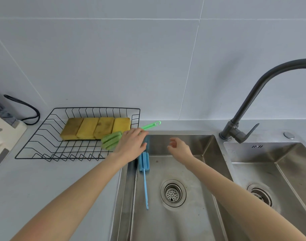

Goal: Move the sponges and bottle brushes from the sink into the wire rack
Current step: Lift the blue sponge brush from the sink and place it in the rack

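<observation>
Several yellow sponges (pixel 96 128) lie side by side at the back of the black wire rack (pixel 44 136) on the counter. My left hand (pixel 131 145) grips the handle of a green bottle brush (pixel 112 140). Its foam head rests inside the rack's right end and its handle sticks out over the rim toward the wall. A blue bottle brush (pixel 144 164) lies in the left sink basin (pixel 183 171) along its left wall, handle pointing toward me. My right hand (pixel 179 147) hovers over that basin, fingers loosely apart, holding nothing.
A dark faucet (pixel 249 105) arches at the right between the two basins, with a second basin (pixel 270 171) beyond it. A black cord (pixel 27 108) and a white appliance (pixel 4 136) stand at the counter's left edge. Tiled wall runs behind.
</observation>
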`<action>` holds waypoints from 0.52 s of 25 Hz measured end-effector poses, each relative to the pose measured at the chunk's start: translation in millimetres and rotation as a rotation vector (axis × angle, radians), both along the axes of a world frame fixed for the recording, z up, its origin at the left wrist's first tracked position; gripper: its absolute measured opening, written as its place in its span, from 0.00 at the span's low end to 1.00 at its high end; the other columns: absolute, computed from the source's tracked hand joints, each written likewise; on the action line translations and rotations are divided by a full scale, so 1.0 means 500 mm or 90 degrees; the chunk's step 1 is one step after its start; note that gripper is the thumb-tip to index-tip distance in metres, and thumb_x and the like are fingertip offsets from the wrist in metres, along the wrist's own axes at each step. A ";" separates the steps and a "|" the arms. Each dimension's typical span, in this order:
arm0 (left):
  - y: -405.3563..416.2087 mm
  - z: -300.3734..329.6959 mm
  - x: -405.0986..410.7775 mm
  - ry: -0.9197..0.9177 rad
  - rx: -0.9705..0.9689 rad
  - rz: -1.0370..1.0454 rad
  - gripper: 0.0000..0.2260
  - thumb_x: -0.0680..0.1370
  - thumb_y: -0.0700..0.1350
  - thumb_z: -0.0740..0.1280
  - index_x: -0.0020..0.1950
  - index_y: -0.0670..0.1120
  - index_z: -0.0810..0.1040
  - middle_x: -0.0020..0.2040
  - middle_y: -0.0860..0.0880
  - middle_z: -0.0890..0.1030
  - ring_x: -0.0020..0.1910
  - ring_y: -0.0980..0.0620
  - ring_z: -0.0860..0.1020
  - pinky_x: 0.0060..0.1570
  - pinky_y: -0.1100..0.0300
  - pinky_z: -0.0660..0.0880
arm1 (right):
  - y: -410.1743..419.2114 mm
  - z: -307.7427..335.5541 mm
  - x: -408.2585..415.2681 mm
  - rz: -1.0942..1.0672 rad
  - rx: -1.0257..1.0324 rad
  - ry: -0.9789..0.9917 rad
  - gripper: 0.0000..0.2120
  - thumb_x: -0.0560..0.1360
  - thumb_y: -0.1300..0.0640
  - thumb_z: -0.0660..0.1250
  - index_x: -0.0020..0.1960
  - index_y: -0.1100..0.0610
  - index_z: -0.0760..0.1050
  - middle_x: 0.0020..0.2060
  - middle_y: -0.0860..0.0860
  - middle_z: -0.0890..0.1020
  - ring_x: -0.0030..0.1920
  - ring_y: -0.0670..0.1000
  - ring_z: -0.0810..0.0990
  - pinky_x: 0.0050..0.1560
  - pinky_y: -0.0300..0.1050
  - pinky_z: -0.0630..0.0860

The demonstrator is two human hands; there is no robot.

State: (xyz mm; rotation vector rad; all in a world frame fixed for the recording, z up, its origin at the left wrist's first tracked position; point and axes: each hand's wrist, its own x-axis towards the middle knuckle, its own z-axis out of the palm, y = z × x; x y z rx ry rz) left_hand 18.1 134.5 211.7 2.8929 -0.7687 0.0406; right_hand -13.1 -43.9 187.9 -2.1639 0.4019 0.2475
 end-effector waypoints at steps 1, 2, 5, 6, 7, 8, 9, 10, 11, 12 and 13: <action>-0.013 -0.010 -0.009 0.002 -0.004 -0.009 0.19 0.78 0.46 0.59 0.69 0.47 0.65 0.68 0.48 0.69 0.68 0.49 0.66 0.68 0.53 0.62 | -0.002 -0.012 -0.007 0.003 0.000 0.010 0.21 0.77 0.59 0.60 0.70 0.59 0.65 0.65 0.56 0.75 0.64 0.55 0.73 0.61 0.44 0.71; -0.027 -0.022 -0.020 0.008 -0.008 -0.020 0.19 0.78 0.46 0.58 0.69 0.47 0.65 0.68 0.49 0.70 0.68 0.50 0.66 0.68 0.54 0.63 | -0.005 -0.024 -0.015 0.004 0.003 0.021 0.21 0.77 0.60 0.60 0.70 0.59 0.65 0.65 0.56 0.75 0.65 0.55 0.73 0.62 0.44 0.71; -0.060 -0.069 -0.052 0.048 -0.015 -0.044 0.19 0.78 0.45 0.57 0.70 0.47 0.65 0.67 0.49 0.70 0.67 0.50 0.67 0.67 0.55 0.63 | -0.013 -0.057 -0.032 0.008 0.017 0.056 0.22 0.76 0.60 0.59 0.70 0.59 0.65 0.64 0.56 0.75 0.65 0.54 0.72 0.63 0.45 0.69; -0.067 -0.088 -0.061 0.065 -0.014 -0.043 0.19 0.78 0.45 0.57 0.70 0.47 0.64 0.67 0.49 0.70 0.67 0.50 0.67 0.66 0.56 0.64 | -0.017 -0.068 -0.036 0.007 0.019 0.066 0.22 0.76 0.60 0.59 0.70 0.59 0.65 0.64 0.56 0.76 0.65 0.55 0.72 0.64 0.45 0.69; -0.072 -0.106 -0.069 0.085 -0.014 -0.037 0.19 0.78 0.45 0.57 0.70 0.46 0.64 0.67 0.49 0.70 0.66 0.49 0.67 0.65 0.56 0.64 | -0.020 -0.079 -0.038 0.004 0.021 0.076 0.22 0.76 0.60 0.59 0.69 0.59 0.65 0.64 0.56 0.76 0.65 0.55 0.72 0.65 0.45 0.68; -0.073 -0.123 -0.077 0.110 -0.012 -0.025 0.19 0.78 0.45 0.57 0.70 0.46 0.64 0.68 0.48 0.69 0.66 0.49 0.67 0.64 0.56 0.65 | -0.023 -0.090 -0.039 0.002 0.022 0.086 0.21 0.76 0.60 0.59 0.69 0.60 0.66 0.64 0.56 0.76 0.65 0.55 0.72 0.66 0.45 0.68; -0.073 -0.141 -0.083 0.138 -0.011 -0.009 0.19 0.78 0.45 0.57 0.70 0.46 0.63 0.68 0.48 0.69 0.66 0.49 0.68 0.64 0.55 0.66 | -0.025 -0.102 -0.039 0.001 0.021 0.096 0.21 0.76 0.60 0.59 0.69 0.60 0.66 0.63 0.57 0.76 0.65 0.55 0.72 0.67 0.46 0.68; -0.072 -0.158 -0.088 0.169 -0.009 0.011 0.20 0.79 0.45 0.58 0.70 0.45 0.63 0.68 0.48 0.69 0.66 0.48 0.68 0.63 0.55 0.67 | -0.026 -0.113 -0.038 0.002 0.019 0.108 0.21 0.76 0.61 0.59 0.69 0.60 0.66 0.63 0.57 0.76 0.65 0.56 0.72 0.67 0.46 0.67; -0.070 -0.175 -0.093 0.199 -0.008 0.032 0.19 0.78 0.45 0.58 0.70 0.44 0.63 0.67 0.47 0.69 0.65 0.48 0.68 0.63 0.54 0.68 | -0.025 -0.125 -0.038 0.004 0.020 0.120 0.21 0.76 0.61 0.59 0.69 0.60 0.67 0.63 0.57 0.76 0.65 0.56 0.72 0.67 0.45 0.67; -0.068 -0.190 -0.098 0.226 -0.006 0.052 0.19 0.78 0.45 0.58 0.69 0.44 0.64 0.67 0.46 0.70 0.65 0.48 0.69 0.62 0.54 0.70 | -0.024 -0.137 -0.038 0.005 0.025 0.131 0.21 0.76 0.61 0.59 0.69 0.60 0.67 0.63 0.57 0.77 0.65 0.56 0.72 0.67 0.45 0.67; -0.066 -0.203 -0.101 0.249 -0.004 0.071 0.19 0.78 0.45 0.58 0.69 0.43 0.64 0.67 0.46 0.70 0.64 0.47 0.70 0.61 0.54 0.71 | -0.021 -0.148 -0.038 0.004 0.031 0.142 0.21 0.76 0.61 0.59 0.69 0.60 0.67 0.63 0.57 0.77 0.65 0.56 0.72 0.67 0.45 0.67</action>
